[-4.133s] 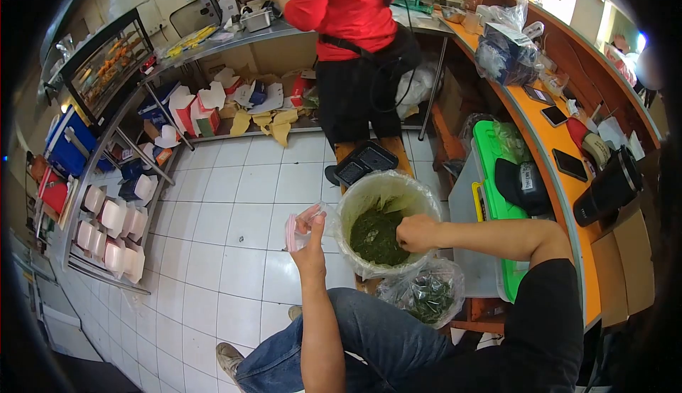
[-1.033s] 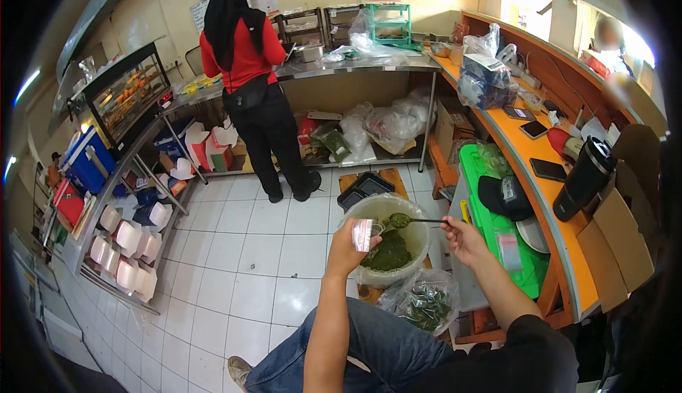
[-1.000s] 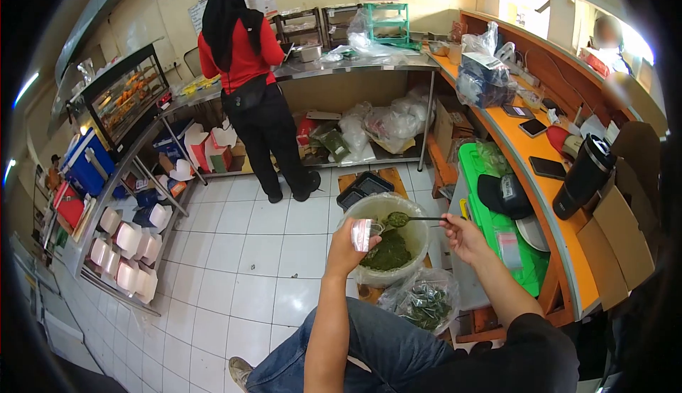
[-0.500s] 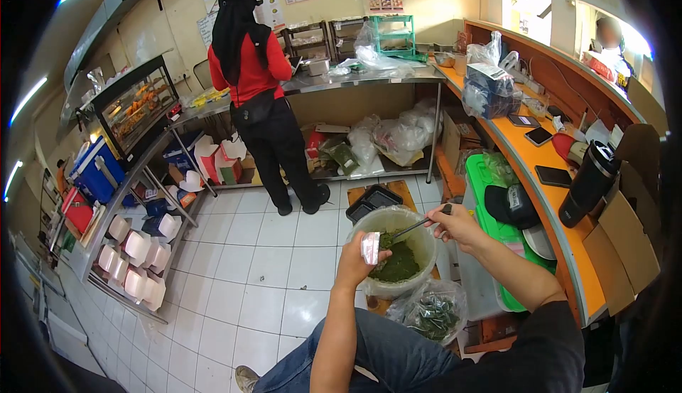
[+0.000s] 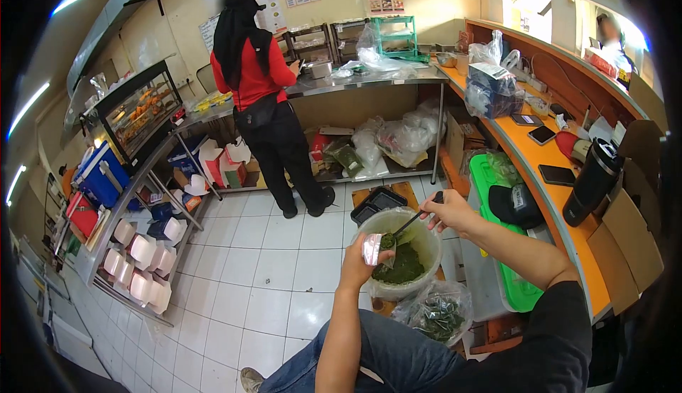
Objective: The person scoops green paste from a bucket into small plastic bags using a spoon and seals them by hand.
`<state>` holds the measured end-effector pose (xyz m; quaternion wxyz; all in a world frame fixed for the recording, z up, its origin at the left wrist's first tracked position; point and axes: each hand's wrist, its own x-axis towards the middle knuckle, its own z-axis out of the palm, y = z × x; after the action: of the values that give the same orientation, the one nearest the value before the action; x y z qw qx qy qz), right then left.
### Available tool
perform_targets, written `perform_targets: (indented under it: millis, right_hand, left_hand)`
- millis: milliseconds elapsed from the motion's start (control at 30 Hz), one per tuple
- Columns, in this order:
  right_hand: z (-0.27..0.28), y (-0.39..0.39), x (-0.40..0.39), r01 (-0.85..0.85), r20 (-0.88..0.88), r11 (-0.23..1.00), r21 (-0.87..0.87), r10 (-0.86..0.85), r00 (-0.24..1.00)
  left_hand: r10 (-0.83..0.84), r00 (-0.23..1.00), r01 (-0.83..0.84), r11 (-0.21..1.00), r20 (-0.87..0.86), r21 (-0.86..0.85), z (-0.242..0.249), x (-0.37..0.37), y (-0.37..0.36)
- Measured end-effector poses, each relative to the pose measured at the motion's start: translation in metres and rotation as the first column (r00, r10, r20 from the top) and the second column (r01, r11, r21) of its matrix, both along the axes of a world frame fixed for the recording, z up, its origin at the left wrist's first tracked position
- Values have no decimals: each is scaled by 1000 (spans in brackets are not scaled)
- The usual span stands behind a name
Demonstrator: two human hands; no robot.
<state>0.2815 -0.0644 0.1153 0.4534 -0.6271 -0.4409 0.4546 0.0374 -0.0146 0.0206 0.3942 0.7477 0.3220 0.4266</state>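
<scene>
My left hand is closed around a small clear plastic bag whose whitish, shiny edge is folded over the fingers. In my right hand is the dark handle of a spoon, slanting down to the left. Green paste covers the spoon's head, right at the bag's mouth; whether it is inside cannot be made out. Below both hands stands a pale round tub, lined with plastic, holding more green paste.
Beside the tub lie a clear bag of dark green leaves and a black tray. A green-lidded box stands under the orange counter at right. A person in red stands at the steel counter.
My right hand has risen a little and the spoon's handle is steeper. Its head, with green paste, is now against the bag's mouth. The view has shifted slightly.
</scene>
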Motion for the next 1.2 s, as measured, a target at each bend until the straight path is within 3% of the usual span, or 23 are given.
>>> perform_targets:
  millis: [133, 233, 433, 467, 500, 600, 733, 833, 900, 1100, 1200]
  right_hand:
    - [16, 5, -8, -40, 48, 999, -8, 40, 998]
    - [30, 12, -13, -128, 179, 992, 14, 123, 976]
    - [53, 22, -22, -217, 320, 976, -28, 215, 923]
    - [54, 23, -23, -256, 360, 965, -52, 257, 897]
    - [52, 24, -24, -257, 361, 965, -55, 259, 896]
    - [34, 26, -28, -290, 254, 952, -98, 306, 918]
    - [3, 25, -20, -274, 113, 955, -116, 286, 951]
    - [-17, 19, -8, -136, -76, 975, -175, 125, 989]
    - [-32, 13, -5, -106, -121, 978, -180, 85, 989]
    - [-43, 5, 6, -32, -241, 983, -180, -12, 971]
    - [-45, 5, 13, -44, -259, 981, -187, -6, 966]
  left_hand:
    - [5, 1000, -6, 1000, 29, 22, -1, -1, -1]
    - [-24, 999, 23, 999, 21, 34, 2, -3, -1]
    - [-41, 999, 42, 998, 19, -56, -1, -1, 1]
    - [-118, 968, 160, 970, 223, -183, -5, 2, 3]
    - [-159, 891, 296, 913, 425, -280, -6, 4, 3]
    - [-199, 929, 301, 898, 313, -321, -11, 4, 5]
    - [-228, 878, 376, 872, 420, -313, -22, 4, 10]
    - [-265, 913, 330, 927, 310, -179, -14, 0, 6]
    - [-237, 971, 235, 969, -24, -76, -8, -2, 4]
    - [-112, 980, 122, 991, -166, 49, -10, -1, 5]
    - [-98, 990, 105, 992, -105, 66, -17, 1, 10]
